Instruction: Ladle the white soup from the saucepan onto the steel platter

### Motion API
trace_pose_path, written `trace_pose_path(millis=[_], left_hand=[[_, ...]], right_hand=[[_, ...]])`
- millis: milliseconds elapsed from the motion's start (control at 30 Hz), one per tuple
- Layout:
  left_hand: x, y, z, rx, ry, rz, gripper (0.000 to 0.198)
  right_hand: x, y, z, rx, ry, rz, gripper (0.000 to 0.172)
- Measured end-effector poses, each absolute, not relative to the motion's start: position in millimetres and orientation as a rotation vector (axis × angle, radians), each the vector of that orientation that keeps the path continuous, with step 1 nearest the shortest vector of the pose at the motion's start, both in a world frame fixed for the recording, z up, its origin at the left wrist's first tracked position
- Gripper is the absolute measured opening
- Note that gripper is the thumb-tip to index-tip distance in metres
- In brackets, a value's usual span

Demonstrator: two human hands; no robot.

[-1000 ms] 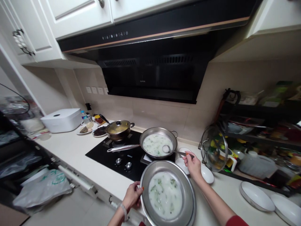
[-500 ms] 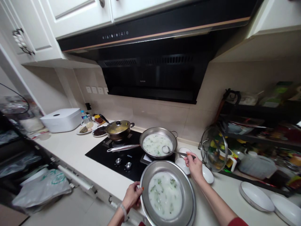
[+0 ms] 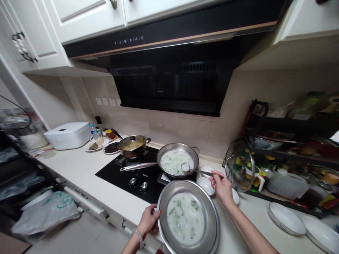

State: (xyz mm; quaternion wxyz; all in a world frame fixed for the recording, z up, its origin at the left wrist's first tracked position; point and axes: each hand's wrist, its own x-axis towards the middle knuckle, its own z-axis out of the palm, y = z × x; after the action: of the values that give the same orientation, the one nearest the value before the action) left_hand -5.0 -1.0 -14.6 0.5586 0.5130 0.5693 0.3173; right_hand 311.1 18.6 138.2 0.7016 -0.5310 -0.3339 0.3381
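Head view: compared with a second ago, the right hand point(image 3: 222, 187) sits slightly farther right, hiding more of a white dish point(image 3: 235, 196). Its fingers grip a metal ladle point(image 3: 185, 167), its round head over milky soup in a shiny pan point(image 3: 178, 146). The left hand point(image 3: 148, 219) clasps the rim of a round metal basin point(image 3: 211, 215), cut off below, holding green-flecked liquid.

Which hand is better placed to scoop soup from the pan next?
The right hand, I'd say: it holds the ladle, whose cup is over or in the soup in the pan. The left hand holds the metal bowl by its rim, so seems less free.
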Motion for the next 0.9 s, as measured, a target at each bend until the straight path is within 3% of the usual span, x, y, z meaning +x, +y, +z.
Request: trace_pose_path(millis=[267, 633, 900], left_hand=[[-4.3, -3.1, -12.2, 1.205, 1.336, 0.745, 0.069], [-6.4, -1.2, -17.7, 1.237, 1.326, 0.751, 0.066], [-9.0, -0.4, -15.9, 1.241, 1.305, 0.709, 0.072]], right_hand=[[322.1, -22.4, 151.2, -1.189, -0.751, 0.845, 0.052], [328.7, -75.6, 119.7, -1.417, -0.882, 0.902, 0.058], [328.9, -97.9, 120.6, -1.396, -1.411, 0.748, 0.032]])
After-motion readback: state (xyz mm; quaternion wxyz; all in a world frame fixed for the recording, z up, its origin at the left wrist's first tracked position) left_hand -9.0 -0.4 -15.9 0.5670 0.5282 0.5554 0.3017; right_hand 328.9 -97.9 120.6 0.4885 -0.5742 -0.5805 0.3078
